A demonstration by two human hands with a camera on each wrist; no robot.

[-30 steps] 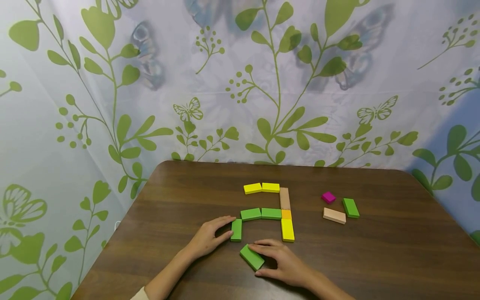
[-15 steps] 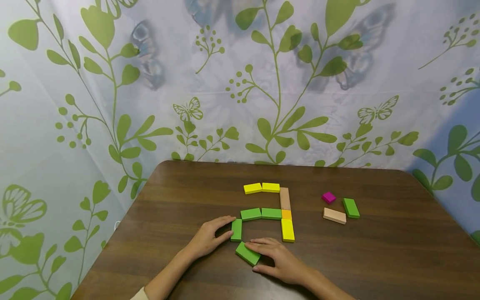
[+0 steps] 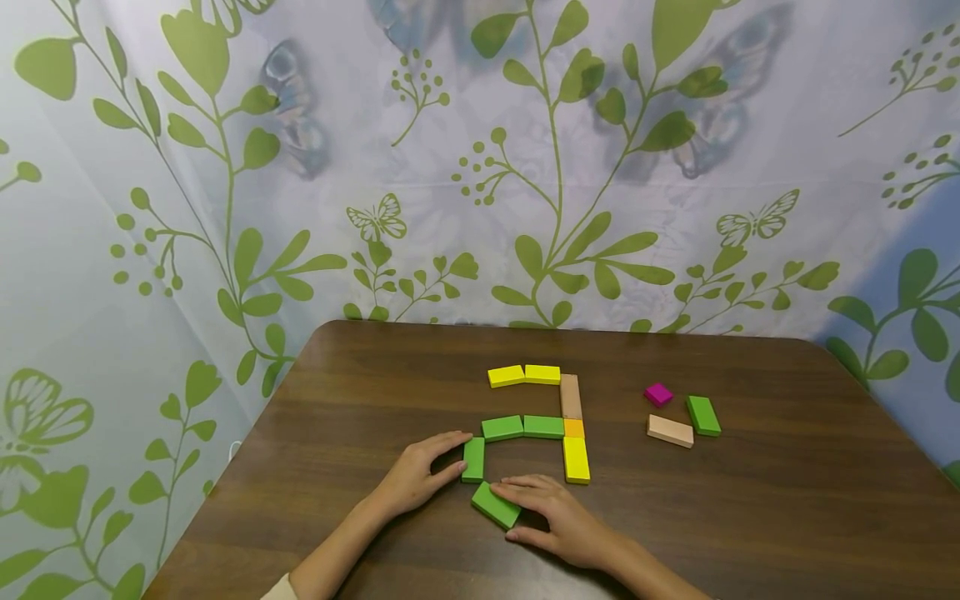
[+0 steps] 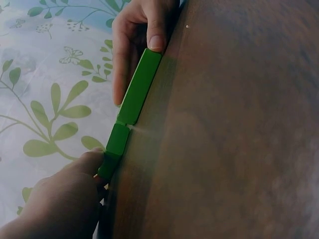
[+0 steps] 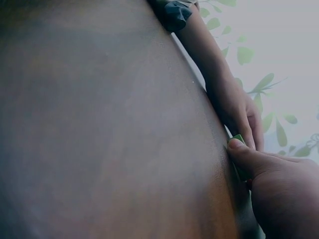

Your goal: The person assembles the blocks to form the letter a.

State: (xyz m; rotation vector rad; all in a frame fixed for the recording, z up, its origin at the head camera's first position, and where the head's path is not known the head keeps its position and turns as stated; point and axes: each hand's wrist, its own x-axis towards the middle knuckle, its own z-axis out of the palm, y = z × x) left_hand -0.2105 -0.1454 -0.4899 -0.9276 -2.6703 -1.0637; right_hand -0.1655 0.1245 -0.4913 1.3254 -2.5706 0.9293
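right hand [image 3: 561, 523] pinching slanted green block [image 3: 492, 506] | left hand [image 3: 414, 475] loosely spread against straight green block [image 3: 474, 462] | risk imo: shove too hard, corners bump, straight one skews

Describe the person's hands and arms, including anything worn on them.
The left hand and right hand are bare, with no gloves or rings showing. A cream sleeve ends on the left forearm. The right forearm is bare as far as it shows.
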